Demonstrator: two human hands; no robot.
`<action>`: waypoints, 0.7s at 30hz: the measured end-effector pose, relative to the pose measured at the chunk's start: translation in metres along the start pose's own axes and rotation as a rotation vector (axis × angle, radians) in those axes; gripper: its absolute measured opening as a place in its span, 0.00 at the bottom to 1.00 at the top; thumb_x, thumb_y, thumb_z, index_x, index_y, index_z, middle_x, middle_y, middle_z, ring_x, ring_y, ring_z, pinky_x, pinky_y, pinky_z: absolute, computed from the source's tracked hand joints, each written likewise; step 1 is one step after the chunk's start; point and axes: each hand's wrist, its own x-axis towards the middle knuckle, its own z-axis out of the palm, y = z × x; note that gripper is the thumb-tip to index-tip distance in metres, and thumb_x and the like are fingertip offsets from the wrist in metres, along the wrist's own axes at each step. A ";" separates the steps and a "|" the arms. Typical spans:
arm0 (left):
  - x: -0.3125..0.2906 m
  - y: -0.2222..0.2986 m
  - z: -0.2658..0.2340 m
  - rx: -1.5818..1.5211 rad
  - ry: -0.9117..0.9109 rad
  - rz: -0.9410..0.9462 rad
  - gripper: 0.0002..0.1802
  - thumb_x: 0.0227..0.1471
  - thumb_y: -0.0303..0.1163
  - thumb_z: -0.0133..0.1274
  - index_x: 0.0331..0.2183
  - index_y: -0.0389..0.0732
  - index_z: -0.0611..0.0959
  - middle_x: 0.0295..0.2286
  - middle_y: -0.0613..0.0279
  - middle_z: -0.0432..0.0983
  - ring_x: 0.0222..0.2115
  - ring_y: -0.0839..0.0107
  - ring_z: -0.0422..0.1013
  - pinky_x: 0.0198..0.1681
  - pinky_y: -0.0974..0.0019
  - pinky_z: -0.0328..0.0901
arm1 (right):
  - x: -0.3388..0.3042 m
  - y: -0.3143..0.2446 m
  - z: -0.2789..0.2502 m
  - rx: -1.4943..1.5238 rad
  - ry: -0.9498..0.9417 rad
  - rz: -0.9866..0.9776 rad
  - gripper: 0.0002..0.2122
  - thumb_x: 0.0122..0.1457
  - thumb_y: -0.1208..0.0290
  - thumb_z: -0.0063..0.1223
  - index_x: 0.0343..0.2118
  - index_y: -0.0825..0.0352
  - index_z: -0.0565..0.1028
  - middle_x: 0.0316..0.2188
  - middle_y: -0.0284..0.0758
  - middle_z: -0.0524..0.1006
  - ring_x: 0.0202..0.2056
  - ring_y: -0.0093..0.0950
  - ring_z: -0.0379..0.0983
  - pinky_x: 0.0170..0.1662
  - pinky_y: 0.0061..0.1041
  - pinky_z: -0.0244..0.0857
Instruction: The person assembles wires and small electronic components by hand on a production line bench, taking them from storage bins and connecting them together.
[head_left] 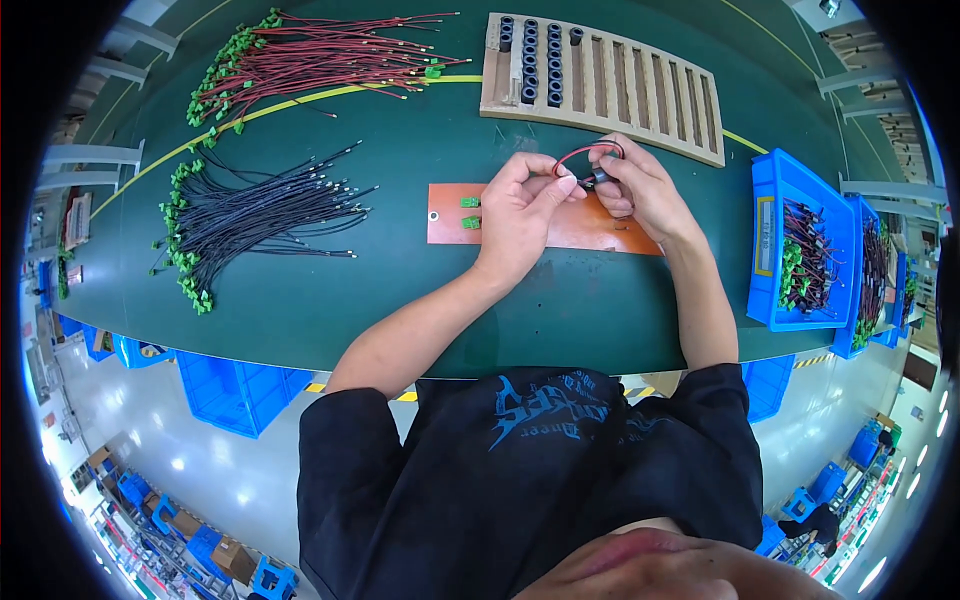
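Observation:
My left hand (520, 215) and my right hand (640, 190) meet above an orange board (590, 232) at the middle of the bench. Fingertips of the left hand pinch a wire. A red and black wire (575, 154) loops up between the two hands. In my right hand's fingers is a small dark ring (601, 175), apparently of the same sort as those in the wooden rack, with the wire close against it. My fingers partly cover both. Two green connectors (470, 203) sit on the board beside my left hand.
A slotted wooden rack (650, 95) with several black rings (555, 65) stands at the back. Bundles of red wires (340, 60) and black wires (270, 215) with green connectors lie to the left. Blue bins (800, 322) of wired connectors stand at the right edge.

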 end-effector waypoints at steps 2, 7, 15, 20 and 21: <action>-0.001 -0.002 -0.001 -0.010 0.009 -0.005 0.06 0.58 0.18 0.54 0.38 0.33 0.75 0.33 0.57 0.78 0.35 0.72 0.78 0.42 0.71 0.74 | 0.000 0.002 0.001 0.017 -0.015 0.015 0.04 0.69 0.71 0.41 0.42 0.63 0.67 0.19 0.23 0.56 0.18 0.14 0.47 0.20 0.17 0.41; -0.001 -0.002 -0.002 -0.029 0.039 -0.017 0.05 0.58 0.18 0.54 0.37 0.33 0.76 0.34 0.59 0.77 0.35 0.72 0.78 0.41 0.71 0.73 | -0.001 0.001 0.005 0.013 -0.016 -0.002 0.04 0.69 0.71 0.41 0.42 0.63 0.67 0.19 0.23 0.56 0.19 0.14 0.47 0.21 0.17 0.41; -0.002 -0.001 -0.002 -0.061 0.055 -0.029 0.05 0.58 0.19 0.56 0.37 0.34 0.76 0.35 0.59 0.78 0.35 0.75 0.76 0.42 0.71 0.72 | -0.005 0.005 0.004 0.060 -0.041 -0.015 0.05 0.69 0.70 0.42 0.42 0.64 0.68 0.20 0.24 0.59 0.20 0.15 0.49 0.23 0.17 0.44; -0.004 -0.003 0.001 -0.099 0.056 -0.017 0.06 0.57 0.18 0.56 0.36 0.35 0.76 0.35 0.60 0.77 0.35 0.75 0.75 0.43 0.71 0.71 | -0.007 0.006 0.003 0.156 -0.058 -0.005 0.05 0.69 0.70 0.43 0.42 0.64 0.68 0.21 0.26 0.61 0.21 0.15 0.52 0.23 0.17 0.46; -0.004 -0.004 0.001 -0.109 0.054 -0.026 0.06 0.57 0.18 0.56 0.36 0.35 0.76 0.36 0.61 0.77 0.35 0.75 0.75 0.44 0.71 0.71 | -0.007 0.005 0.003 0.183 -0.069 0.013 0.05 0.69 0.71 0.43 0.42 0.64 0.68 0.21 0.26 0.61 0.22 0.16 0.53 0.24 0.17 0.47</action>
